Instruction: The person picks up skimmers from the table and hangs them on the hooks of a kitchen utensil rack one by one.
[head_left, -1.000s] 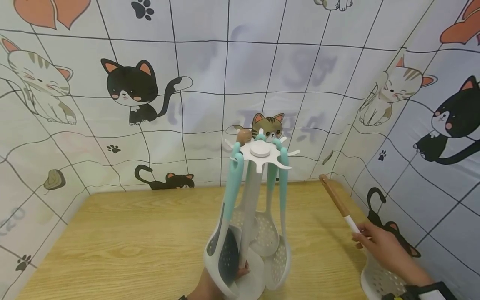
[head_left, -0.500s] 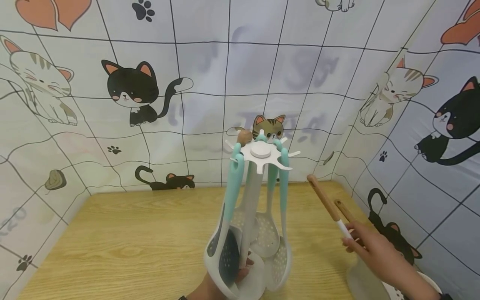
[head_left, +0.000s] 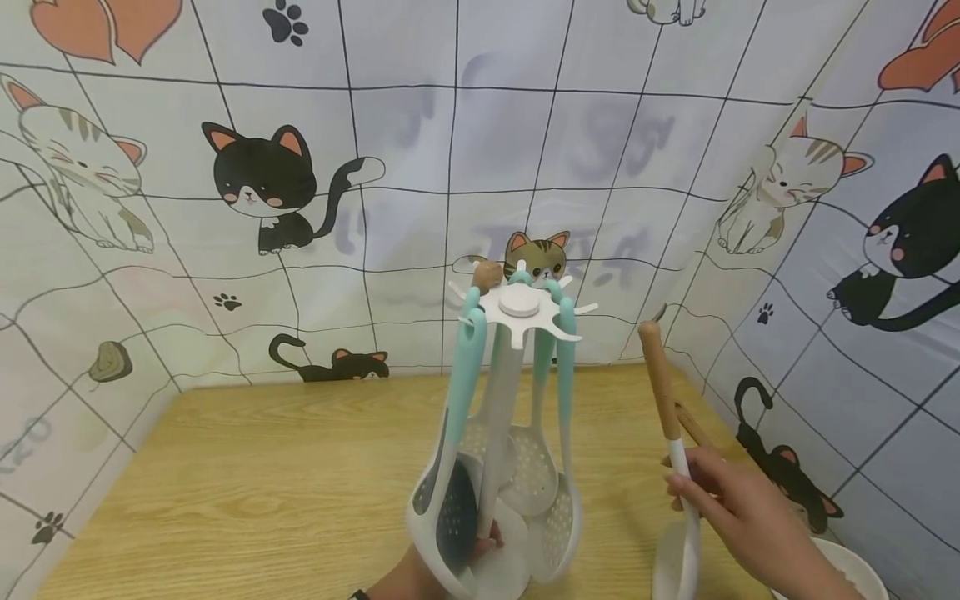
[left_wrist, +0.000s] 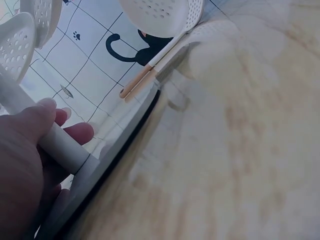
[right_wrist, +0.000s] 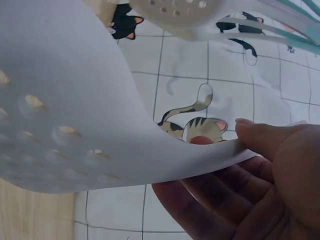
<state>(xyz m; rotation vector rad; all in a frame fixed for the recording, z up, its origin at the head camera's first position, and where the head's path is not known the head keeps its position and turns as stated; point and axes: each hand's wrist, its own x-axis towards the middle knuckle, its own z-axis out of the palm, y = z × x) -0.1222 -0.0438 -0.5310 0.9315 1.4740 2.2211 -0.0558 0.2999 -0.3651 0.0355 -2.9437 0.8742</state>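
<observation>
My left hand [left_wrist: 27, 155] grips the pale pole of a white utensil rack [head_left: 519, 302] low down, just above its base. Around that pole hang several utensils with mint-green handles [head_left: 466, 375], among them perforated skimmers [head_left: 534, 467] and a turner with a dark slotted face [head_left: 457, 508]. On the right, my right hand [head_left: 738, 508] pinches the white shank of a skimmer with a wooden handle [head_left: 660, 383]. Its handle points up and its perforated white head [right_wrist: 65, 115] hangs down. The skimmer is apart from the rack.
Behind my right hand lies another utensil with a wooden handle [head_left: 693, 425]; a white rounded rim [head_left: 851, 567] shows at the lower right. The wooden tabletop [head_left: 292, 475] ends against cat-printed tiled cloth walls [head_left: 405, 167] at the back and sides.
My right hand has shifted left, and the skimmer has swung from a leftward tilt to nearly upright. Another wooden handle has come into view behind it. The rack and my left hand stay put.
</observation>
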